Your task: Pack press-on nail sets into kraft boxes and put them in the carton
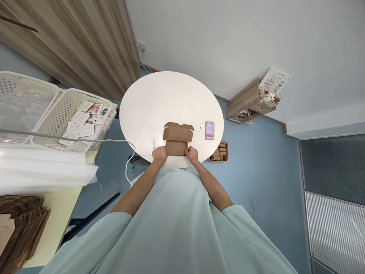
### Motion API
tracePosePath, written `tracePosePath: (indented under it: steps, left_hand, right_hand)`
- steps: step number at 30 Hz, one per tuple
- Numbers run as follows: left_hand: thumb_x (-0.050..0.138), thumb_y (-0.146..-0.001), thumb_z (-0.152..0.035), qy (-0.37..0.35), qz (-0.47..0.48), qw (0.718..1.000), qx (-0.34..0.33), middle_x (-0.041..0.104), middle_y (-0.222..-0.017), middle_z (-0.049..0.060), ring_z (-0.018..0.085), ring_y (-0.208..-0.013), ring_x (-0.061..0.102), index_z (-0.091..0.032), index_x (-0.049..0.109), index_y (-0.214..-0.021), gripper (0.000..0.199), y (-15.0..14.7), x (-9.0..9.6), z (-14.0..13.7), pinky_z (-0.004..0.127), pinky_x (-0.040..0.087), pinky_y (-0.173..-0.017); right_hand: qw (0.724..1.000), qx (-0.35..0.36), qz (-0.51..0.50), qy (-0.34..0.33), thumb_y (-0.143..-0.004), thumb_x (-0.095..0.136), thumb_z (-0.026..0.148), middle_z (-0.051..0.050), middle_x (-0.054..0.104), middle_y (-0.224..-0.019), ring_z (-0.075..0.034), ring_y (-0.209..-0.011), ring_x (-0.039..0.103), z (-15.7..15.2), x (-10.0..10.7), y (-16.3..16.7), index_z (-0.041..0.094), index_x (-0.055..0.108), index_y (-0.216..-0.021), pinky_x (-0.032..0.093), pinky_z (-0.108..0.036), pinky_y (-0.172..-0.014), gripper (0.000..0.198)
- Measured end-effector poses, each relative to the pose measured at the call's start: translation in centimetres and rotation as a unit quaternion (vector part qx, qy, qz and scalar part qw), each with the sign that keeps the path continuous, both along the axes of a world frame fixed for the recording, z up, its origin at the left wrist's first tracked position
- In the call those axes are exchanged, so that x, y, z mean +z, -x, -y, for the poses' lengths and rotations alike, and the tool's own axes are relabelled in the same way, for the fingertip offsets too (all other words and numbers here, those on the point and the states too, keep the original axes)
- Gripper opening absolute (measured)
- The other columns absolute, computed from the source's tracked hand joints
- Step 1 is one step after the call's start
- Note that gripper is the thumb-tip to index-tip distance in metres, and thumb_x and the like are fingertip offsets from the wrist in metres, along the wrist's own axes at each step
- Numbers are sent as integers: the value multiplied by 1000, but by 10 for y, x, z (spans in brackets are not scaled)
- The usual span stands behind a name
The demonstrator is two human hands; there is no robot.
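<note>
A small brown cardboard box lies on the white round table close to my body. Its lid with side flaps stands raised at the far side, and the inside looks bare. My left hand is closed on the box's left wall. At the right wall, my right hand grips with the thumb over the edge. A thin white sheet lies just left of my left hand. Further right on the table is a purple-and-pink rectangular item, its details blurred.
On the left, a pale yellow table holds white baskets, one with printed cards, a white roll and flattened cardboard. A white cable hangs across. A carton of small boxes stands on the floor, right, near a wooden cabinet.
</note>
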State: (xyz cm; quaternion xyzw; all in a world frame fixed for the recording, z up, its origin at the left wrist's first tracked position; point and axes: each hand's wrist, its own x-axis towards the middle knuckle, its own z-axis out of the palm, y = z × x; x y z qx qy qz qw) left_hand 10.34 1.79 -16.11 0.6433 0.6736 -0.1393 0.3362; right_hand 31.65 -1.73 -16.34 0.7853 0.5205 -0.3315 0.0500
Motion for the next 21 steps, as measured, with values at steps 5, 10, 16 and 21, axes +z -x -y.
tracePosePath:
  steps: [5,10,16,21]
  left_hand:
    - [53,-100,-24,2,-2,1000,-15,77,-120,24,38,-117,75,-12,76,-119,32,0,2,5,42,58,-90]
    - [50,-103,-29,-11,6,1000,-13,77,-118,24,38,-114,75,-13,75,-118,34,-3,5,1,43,58,-88]
    - [49,-106,-50,-11,44,999,17,79,-119,20,39,-113,74,-18,77,-116,44,3,8,-4,45,58,-89]
    - [50,-107,-49,-42,64,992,104,79,-122,20,40,-119,72,-18,69,-135,46,18,11,1,49,56,-98]
  right_hand:
    - [998,42,47,16,-111,49,31,-18,79,-113,-31,-107,75,0,6,2,19,72,-112,55,-37,-87,26]
    - [998,32,59,-1,-113,45,35,-22,78,-114,-34,-108,74,-8,14,-1,15,70,-120,55,-42,-91,33]
    - [998,10,60,16,-113,51,43,-16,78,-114,-30,-108,75,-10,18,-6,19,68,-111,52,-35,-86,30]
    - [998,-49,33,-21,-111,55,50,-12,80,-110,-28,-106,74,-1,21,-13,21,69,-105,49,-33,-82,32]
